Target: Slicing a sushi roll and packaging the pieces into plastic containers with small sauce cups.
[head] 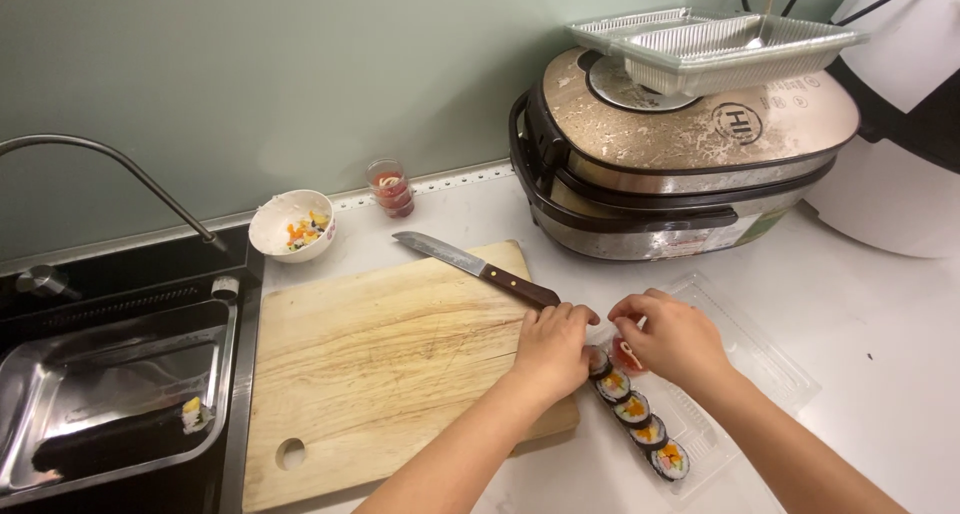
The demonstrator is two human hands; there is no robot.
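the row of sliced seaweed rice rolls point(640, 419) lies in a clear plastic tray point(770, 359) on the white tabletop point(880, 314), just right of the wooden cutting board point(380, 354); five cut faces show, running from the hands toward the near edge; at the far end of the row sits a small cup of red sauce point(627, 355), half hidden; the right hand point(675, 339) curls over that cup, its fingers point(632, 309) narrowed on or around it, though whether they truly pinch it i cannot tell; the left hand point(552, 349) rests at the board's right edge, fingers bent down against the topmost slice, closed loosely rather than spread; to do this well, i judge the left hand should steady the row lightly so no slice tips, while the right keeps the cup level and snug against the end piece; pressing hard would squash the rice. further out, a knife point(475, 267) with a brown handle lies across the board's far corner, blade pointing away to the left; a white bowl point(292, 226) with chopped bits and a small glass of red sauce point(391, 188) stand by the wall; a large electric cooker point(680, 154) carries empty clear trays point(715, 46) on its lid; at left, a dark sink point(120, 394) holds an uncut roll point(120, 439) in a steel tray.
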